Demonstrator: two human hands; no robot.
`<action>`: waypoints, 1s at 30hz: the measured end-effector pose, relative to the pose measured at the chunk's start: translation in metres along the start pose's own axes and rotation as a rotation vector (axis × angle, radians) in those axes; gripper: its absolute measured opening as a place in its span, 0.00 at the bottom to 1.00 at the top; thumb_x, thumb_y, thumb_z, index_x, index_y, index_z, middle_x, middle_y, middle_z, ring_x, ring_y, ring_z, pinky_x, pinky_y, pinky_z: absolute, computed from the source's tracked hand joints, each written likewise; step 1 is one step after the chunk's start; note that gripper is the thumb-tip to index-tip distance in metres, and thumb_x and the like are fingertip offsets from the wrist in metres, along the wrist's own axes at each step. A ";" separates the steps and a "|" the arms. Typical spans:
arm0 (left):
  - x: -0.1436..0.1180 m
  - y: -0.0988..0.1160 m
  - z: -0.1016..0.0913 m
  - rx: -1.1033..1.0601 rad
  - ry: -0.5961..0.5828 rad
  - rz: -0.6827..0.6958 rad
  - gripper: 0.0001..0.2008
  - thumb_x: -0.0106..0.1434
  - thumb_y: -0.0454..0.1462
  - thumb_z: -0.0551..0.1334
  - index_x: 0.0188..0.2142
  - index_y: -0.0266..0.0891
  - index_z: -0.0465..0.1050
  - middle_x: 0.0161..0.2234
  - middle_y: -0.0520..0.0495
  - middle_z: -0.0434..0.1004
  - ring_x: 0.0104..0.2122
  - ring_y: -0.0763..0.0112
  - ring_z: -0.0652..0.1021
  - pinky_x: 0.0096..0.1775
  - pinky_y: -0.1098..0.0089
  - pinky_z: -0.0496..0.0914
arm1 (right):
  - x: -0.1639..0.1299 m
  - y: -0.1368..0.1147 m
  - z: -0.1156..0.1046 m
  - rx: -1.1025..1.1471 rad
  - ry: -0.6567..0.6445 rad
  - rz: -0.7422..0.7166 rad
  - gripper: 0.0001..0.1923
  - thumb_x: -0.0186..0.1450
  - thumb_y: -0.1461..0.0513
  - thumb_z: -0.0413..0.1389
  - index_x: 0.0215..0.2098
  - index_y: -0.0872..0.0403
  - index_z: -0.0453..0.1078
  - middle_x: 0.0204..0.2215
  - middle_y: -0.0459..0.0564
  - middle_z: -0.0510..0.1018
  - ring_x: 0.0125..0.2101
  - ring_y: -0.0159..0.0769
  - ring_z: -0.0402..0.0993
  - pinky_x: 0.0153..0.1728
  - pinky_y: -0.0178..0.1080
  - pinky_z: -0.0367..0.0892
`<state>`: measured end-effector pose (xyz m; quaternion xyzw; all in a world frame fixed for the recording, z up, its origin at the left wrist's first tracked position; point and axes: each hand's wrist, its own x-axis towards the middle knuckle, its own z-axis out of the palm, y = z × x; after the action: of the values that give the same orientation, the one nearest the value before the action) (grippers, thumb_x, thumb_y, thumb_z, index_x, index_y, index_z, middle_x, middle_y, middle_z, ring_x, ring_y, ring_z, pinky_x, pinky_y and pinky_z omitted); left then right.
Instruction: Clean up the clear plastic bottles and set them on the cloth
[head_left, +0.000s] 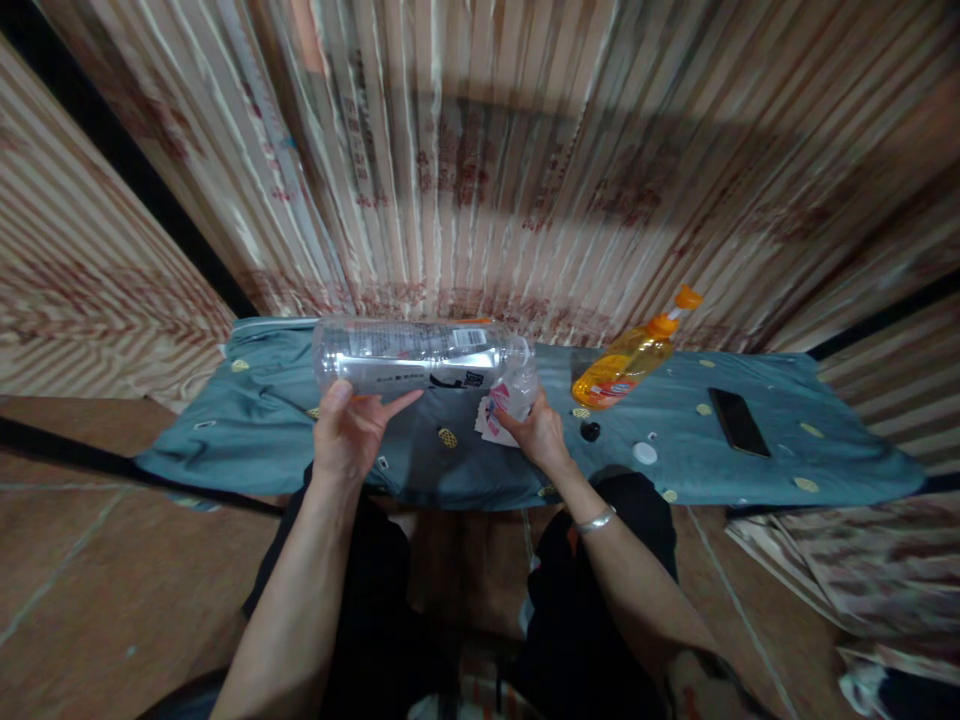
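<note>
A large clear plastic bottle (409, 358) with a silver label is tipped onto its side above the cloth. My left hand (351, 428) grips it from below near its base, with the index finger stretched out. At its neck end, my right hand (538, 425) is closed around a small clear plastic container (517, 385), which meets or overlaps the large bottle's mouth; I cannot tell which. A white and pink piece with a jagged edge (491, 420) shows beside the right fingers. Whether the hand holds that piece too is unclear.
On the teal cloth (420, 470) to the right are an orange pump bottle (622, 365), a small black cap (590, 431), a white round lid (644, 453) and a dark phone (739, 422). A pleated curtain (480, 170) hangs behind, with dark poles at both sides.
</note>
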<state>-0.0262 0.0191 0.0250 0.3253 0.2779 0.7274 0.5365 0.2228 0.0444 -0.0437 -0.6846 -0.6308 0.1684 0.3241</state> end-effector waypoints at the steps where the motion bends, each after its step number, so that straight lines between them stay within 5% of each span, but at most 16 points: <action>1: 0.000 0.000 0.000 -0.005 0.002 -0.012 0.27 0.50 0.50 0.75 0.47 0.45 0.78 0.44 0.42 0.84 0.55 0.42 0.79 0.46 0.43 0.80 | 0.000 0.000 0.000 0.003 0.000 -0.002 0.35 0.61 0.54 0.65 0.62 0.60 0.63 0.46 0.61 0.84 0.47 0.53 0.83 0.47 0.49 0.77; 22: -0.010 0.001 0.011 -0.110 0.065 -0.071 0.22 0.49 0.50 0.76 0.39 0.44 0.77 0.45 0.43 0.84 0.56 0.40 0.77 0.52 0.32 0.73 | 0.000 0.004 0.004 0.005 0.026 0.002 0.36 0.61 0.52 0.64 0.63 0.57 0.63 0.44 0.59 0.85 0.44 0.52 0.83 0.45 0.49 0.77; 30: -0.006 -0.004 0.008 -0.111 0.168 -0.067 0.18 0.45 0.37 0.79 0.25 0.40 0.69 0.24 0.58 0.75 0.32 0.66 0.81 0.53 0.36 0.74 | -0.002 -0.001 -0.003 0.048 0.007 0.000 0.39 0.60 0.50 0.65 0.63 0.60 0.62 0.48 0.62 0.83 0.48 0.53 0.82 0.48 0.49 0.76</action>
<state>-0.0159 0.0153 0.0260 0.2233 0.2920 0.7479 0.5526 0.2231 0.0418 -0.0413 -0.6770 -0.6256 0.1811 0.3427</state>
